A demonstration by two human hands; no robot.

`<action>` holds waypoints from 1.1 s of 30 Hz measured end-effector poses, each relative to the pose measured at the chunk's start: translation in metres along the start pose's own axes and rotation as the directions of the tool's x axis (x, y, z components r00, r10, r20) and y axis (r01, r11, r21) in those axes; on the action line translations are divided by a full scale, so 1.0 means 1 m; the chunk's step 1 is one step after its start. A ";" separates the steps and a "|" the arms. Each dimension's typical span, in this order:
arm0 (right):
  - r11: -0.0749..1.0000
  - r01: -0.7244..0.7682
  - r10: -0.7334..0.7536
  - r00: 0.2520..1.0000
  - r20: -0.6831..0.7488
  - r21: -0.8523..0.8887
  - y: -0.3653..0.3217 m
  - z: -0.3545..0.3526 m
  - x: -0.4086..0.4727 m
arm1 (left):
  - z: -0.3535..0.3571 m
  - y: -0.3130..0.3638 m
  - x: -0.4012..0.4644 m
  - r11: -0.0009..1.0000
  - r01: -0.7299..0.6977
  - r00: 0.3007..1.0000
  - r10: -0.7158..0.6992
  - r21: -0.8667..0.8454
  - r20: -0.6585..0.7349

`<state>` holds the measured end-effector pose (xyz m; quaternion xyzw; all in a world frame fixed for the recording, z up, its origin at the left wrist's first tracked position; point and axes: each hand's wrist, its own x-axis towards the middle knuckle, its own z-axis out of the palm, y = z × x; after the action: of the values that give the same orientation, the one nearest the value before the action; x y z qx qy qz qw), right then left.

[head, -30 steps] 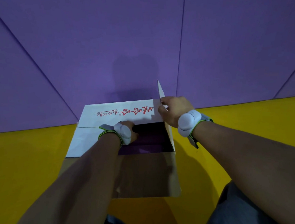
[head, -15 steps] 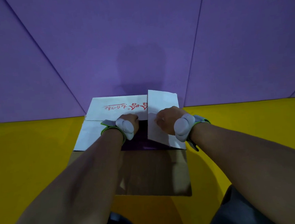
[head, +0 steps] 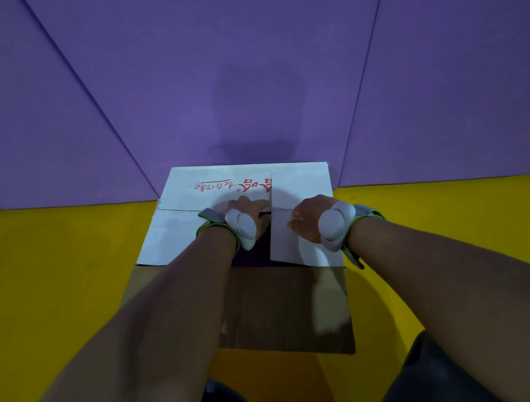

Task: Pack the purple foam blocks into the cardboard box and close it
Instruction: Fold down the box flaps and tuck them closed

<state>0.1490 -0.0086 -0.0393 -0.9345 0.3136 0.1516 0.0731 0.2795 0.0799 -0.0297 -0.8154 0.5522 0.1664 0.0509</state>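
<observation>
Both hands (head: 306, 218) press flaps (head: 301, 194) onto the cardboard box (head: 284, 307).

Both hands pressing flaps down on a cardboard box

The cardboard box (head: 284, 307) sits on a yellow floor (head: 57, 280) against a purple wall (head: 247, 75). The left hand (head: 249, 214) rests near the white far flap (head: 224, 188) with red lettering; the right hand (head: 309, 218) lies flat on the right flap (head: 300, 185). A purple foam block (head: 255, 255) shows through the gap between them.
</observation>
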 end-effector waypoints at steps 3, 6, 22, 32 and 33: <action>0.997 0.028 -0.026 0.999 0.025 -0.078 0.001 0.004 0.005 | 0.007 0.001 0.005 0.998 0.022 0.999 -0.025 0.062 0.048; 0.995 0.043 -0.043 0.999 0.008 -0.089 0.003 0.014 0.011 | 0.011 -0.002 0.007 0.996 0.039 0.995 -0.046 0.075 0.087; 0.992 0.103 -0.106 0.994 -0.035 -0.074 0.000 0.012 -0.001 | -0.011 0.015 -0.011 0.985 0.000 0.986 -0.028 0.171 0.161; 0.993 0.118 -0.118 0.992 -0.045 0.008 -0.004 0.006 -0.029 | -0.015 0.028 -0.031 0.975 -0.056 0.989 0.023 0.217 0.149; 0.995 0.098 -0.097 0.995 -0.023 0.018 -0.004 0.002 -0.032 | -0.015 0.031 -0.034 0.970 -0.063 0.990 0.032 0.234 0.135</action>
<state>0.1265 0.0130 -0.0306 -0.9496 0.2697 0.1345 0.0857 0.2427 0.0940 -0.0008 -0.7774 0.5829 0.1533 0.1800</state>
